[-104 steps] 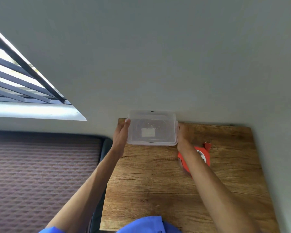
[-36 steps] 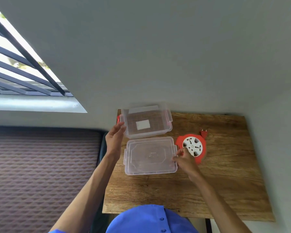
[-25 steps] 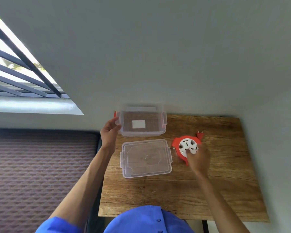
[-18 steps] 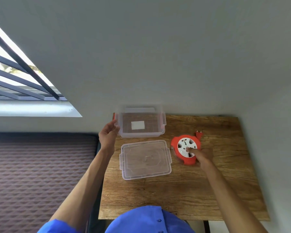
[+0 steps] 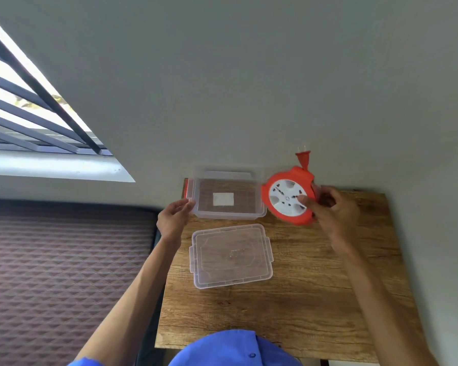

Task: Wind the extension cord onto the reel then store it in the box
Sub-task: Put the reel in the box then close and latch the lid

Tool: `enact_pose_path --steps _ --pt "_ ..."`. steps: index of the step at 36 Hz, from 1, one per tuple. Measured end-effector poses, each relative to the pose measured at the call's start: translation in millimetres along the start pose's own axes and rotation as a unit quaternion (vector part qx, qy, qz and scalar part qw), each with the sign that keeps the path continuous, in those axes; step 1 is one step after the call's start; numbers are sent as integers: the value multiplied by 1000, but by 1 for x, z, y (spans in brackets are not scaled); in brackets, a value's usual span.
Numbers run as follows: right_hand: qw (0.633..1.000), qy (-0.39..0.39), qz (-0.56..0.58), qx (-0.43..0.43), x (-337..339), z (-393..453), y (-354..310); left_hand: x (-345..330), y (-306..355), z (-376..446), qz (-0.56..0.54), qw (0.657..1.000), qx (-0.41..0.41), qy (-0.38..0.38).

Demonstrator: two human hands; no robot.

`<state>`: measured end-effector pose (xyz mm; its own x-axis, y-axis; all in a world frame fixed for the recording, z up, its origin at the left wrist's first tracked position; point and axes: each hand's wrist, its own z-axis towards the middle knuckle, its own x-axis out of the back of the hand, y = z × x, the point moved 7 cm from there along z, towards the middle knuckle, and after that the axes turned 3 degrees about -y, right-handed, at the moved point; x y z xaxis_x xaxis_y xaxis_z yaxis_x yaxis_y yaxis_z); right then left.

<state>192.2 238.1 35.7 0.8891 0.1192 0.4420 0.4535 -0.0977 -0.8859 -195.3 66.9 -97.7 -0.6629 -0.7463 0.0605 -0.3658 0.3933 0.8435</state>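
The orange cord reel with a white socket face is lifted off the table, tilted on edge, right beside the box's right wall. Its orange plug sticks up from the top. My right hand grips the reel, thumb on the white face. The clear plastic box stands open at the back of the wooden table, nothing in it but a white label on its floor. My left hand rests against the box's left wall, fingers apart. The clear lid lies flat in front of the box.
A grey wall rises directly behind the table. A dark quilted mattress lies to the left of the table, below a barred window. Something small and orange shows behind the box's left corner.
The lid came off the box and now lies in front of it. My right hand went to the reel, took hold of it and lifted it up beside the box.
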Motion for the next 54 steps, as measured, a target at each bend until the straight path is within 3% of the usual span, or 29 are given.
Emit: enact_pose_path --steps 3,12,18,23,27,31,33,35,38,40,42,47,52,54 --pt "997 -48 43 42 -39 5 -24 -1 -3 0 -32 999 14 -23" --pt "970 -221 -10 103 -168 43 -47 -4 -2 1 -62 997 37 -17" --pt "942 -303 -107 93 -203 62 -33 -6 0 2 -62 997 38 -14" --pt "930 -318 -165 89 -212 76 -26 -7 0 4 -62 997 37 -14" --pt "894 -306 -280 171 -219 73 -38 -7 -3 6 -68 997 44 -17" --pt "855 -173 -408 271 -213 57 -62 -8 -5 6 -73 996 48 -21" --pt "838 -154 -426 304 -211 42 -68 -8 -4 5 -74 996 46 -23" --pt "797 -178 -446 366 -214 15 -68 -7 -4 6 -74 996 44 -25" --pt "770 -279 -336 465 -211 -53 -50 -6 -6 8 -68 997 36 -23" --pt "735 -373 -338 455 -210 -93 -14 -6 -7 10 -65 997 34 -24" --pt "669 -457 -411 418 -210 -122 36 -7 -6 11 -67 997 36 -26" --pt "591 -526 -509 338 -191 -146 113 -7 -5 9 -58 997 40 -17" --pt "608 -491 -537 319 -185 -142 129 -4 -5 6 -61 997 29 -26" --pt "633 -470 -522 324 -184 -137 122 -5 -4 5 -57 998 26 -28"
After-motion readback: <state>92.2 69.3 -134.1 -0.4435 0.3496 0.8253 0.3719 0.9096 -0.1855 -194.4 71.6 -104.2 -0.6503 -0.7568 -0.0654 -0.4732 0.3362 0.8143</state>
